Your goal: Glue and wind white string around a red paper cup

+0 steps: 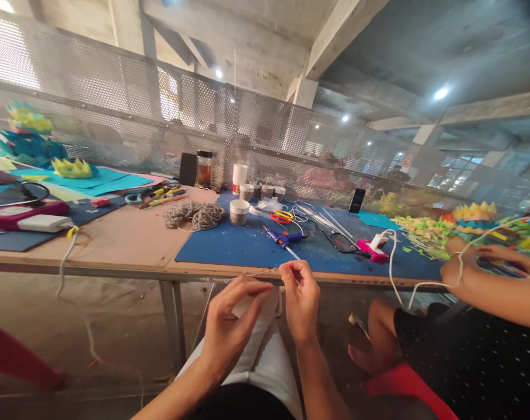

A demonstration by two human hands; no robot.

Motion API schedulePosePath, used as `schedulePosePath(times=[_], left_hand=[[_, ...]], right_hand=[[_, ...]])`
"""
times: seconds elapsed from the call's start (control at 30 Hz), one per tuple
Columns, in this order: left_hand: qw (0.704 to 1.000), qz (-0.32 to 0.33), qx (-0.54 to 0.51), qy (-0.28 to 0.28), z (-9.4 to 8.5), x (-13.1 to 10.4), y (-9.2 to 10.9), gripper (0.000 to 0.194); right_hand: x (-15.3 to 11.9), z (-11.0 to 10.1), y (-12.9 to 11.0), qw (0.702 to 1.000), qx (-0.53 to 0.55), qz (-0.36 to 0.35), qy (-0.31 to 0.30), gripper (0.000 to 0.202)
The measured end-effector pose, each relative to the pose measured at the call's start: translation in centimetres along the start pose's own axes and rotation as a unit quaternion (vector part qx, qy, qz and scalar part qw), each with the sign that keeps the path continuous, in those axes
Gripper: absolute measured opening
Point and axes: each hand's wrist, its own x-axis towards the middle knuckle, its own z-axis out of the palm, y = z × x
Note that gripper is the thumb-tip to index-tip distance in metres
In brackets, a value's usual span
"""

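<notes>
A thin cord (261,272) extends leftward from the pinching right hand (300,294).

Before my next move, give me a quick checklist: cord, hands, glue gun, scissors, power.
1. Right hand pinching the thin cord: ok.
2. Left hand gripping the thin cord: cannot tell; its fingertips are close by.
3. Glue gun lying on the blue mat: ok.
4. Glue gun hot: cannot tell.
5. Scissors on the mat, behind the glue gun: ok.
6. White plug in the pink power strip: ok; whether there's power, cannot tell.
</notes>
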Motion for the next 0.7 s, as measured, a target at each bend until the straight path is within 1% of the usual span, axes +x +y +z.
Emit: schedulePosePath(times=[0.03,0.07,0.1,0.13,0.17,0.27,0.4,0.57,0.7], left_hand=[[0.997,-0.057,-0.05,-0.028,0.4,-0.2,-0.2,0.01],[0.986,-0.117,-0.106,-0.047,0.8,-0.2,-0.5,0.01],[0.971,-0.169,-0.164,-0.047,1.2,-0.2,-0.9,0.013],[0.954,-0.206,-0.215,-0.033,1.7,0.0,-1.2,0.016],[0.94,-0.225,-0.257,-0.013,2.0,0.1,-1.4,0.018],[0.908,-0.241,-0.34,0.038,2.7,0.7,-1.6,0.018],[0.88,-0.251,-0.397,0.062,2.7,1.0,-1.0,0.014],[0.874,-0.238,-0.419,0.067,2.5,0.6,-0.8,0.011],[0.878,-0.222,-0.42,0.064,2.4,0.5,-1.0,0.009]], right_hand=[[-0.2,0.2,0.0,1.0,0.009,0.004,0.006,0.022],[-0.4,0.4,0.0,1.0,0.02,0.009,0.009,0.022],[-0.6,0.6,-0.1,0.999,0.032,0.014,0.01,0.022],[-0.8,0.9,-0.2,0.999,0.042,0.019,0.011,0.021],[-1.1,1.1,-0.3,0.998,0.05,0.025,0.013,0.021],[-1.7,1.6,-0.5,0.997,0.059,0.037,0.026,0.02],[-2.2,2.1,-0.7,0.995,0.08,0.041,0.036,0.02],[-2.5,2.5,-1.0,0.991,0.121,0.048,0.023,0.019],[-2.6,2.6,-1.3,0.987,0.147,0.059,0.005,0.019]])
